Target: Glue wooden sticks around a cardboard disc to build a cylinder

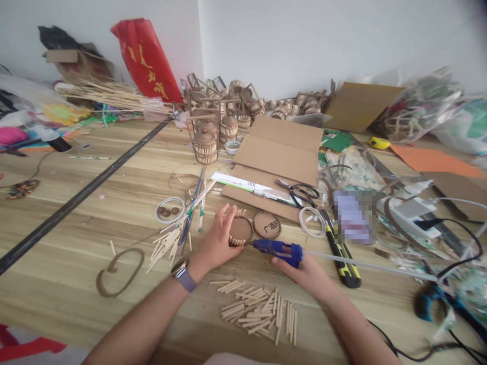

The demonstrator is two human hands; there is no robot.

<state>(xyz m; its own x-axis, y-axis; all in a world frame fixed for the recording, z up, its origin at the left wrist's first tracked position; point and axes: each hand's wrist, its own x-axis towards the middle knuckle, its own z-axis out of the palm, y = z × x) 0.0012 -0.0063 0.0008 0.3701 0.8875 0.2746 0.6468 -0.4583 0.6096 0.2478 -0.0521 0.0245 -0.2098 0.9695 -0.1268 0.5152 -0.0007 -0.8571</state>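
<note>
The left hand [216, 238] rests on the wooden table [76, 203], fingers curled loosely round the left edge of a round cardboard disc [241, 230] that lies flat near the middle of the scene. Short wooden sticks stand along the disc's rim; the hand covers its left part, so how far they run round cannot be told. A watch [182, 274] sits on that wrist.

The right hand [304, 271] is closed on the handle of a blue glue gun [277, 249], whose nozzle points left and meets the near right edge of the disc. Most of the handle is hidden inside the palm, and whether a finger presses the trigger cannot be made out. A pale glue stick [361, 262] juts out of the gun's back toward the right.

Just right of the disc lies a second cardboard disc [267, 225] with printed characters. Nearer than both hands is a heap of cut wooden sticks [258, 314]. A yellow-and-black utility knife [340, 251] lies to the right, partly behind the glue stick, and black scissors [300, 192] rest on a flattened cardboard box [281, 147] farther off. One patch right of the knife is blurred out. Finished small stick baskets [207, 144] crowd the far middle, too small to tell apart.
</note>
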